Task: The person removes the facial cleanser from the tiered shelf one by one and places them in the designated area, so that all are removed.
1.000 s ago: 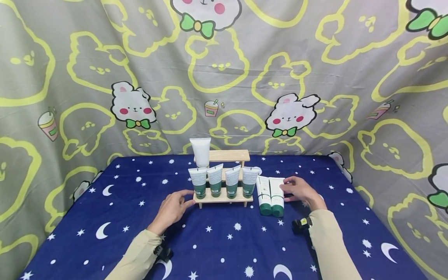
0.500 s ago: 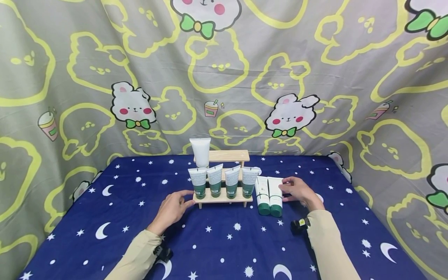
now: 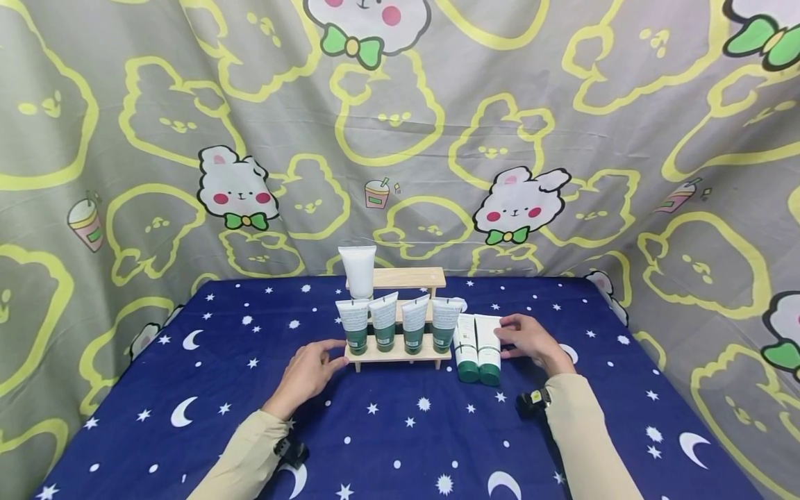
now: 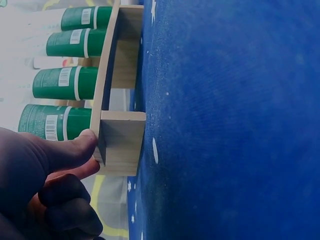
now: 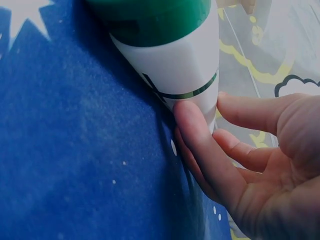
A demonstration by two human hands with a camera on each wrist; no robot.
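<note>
A tiered wooden display rack [image 3: 397, 351] stands on the table, with several green-and-white squeeze tubes [image 3: 414, 326] upright along its lowest step. A larger white tube [image 3: 359, 272] stands higher at the rack's left. My left hand [image 3: 310, 371] pinches the left end of the lowest step; in the left wrist view the thumb [image 4: 75, 150] presses against its edge. Just right of the rack, two white tubes with green caps lie side by side. My right hand [image 3: 528, 339] holds the right-hand one [image 3: 488, 340] by its side; its neighbour [image 3: 466, 347] lies between it and the rack.
A dark blue cloth [image 3: 375, 437] with white stars and moons covers the table. Behind it hangs a grey curtain [image 3: 281, 125] with cartoon rabbits. The rack's top shelf [image 3: 409, 278] extends to the right of the white tube.
My right hand and the two lying tubes have slid slightly left, closer to the rack. My left hand and the rack have stayed in place.
</note>
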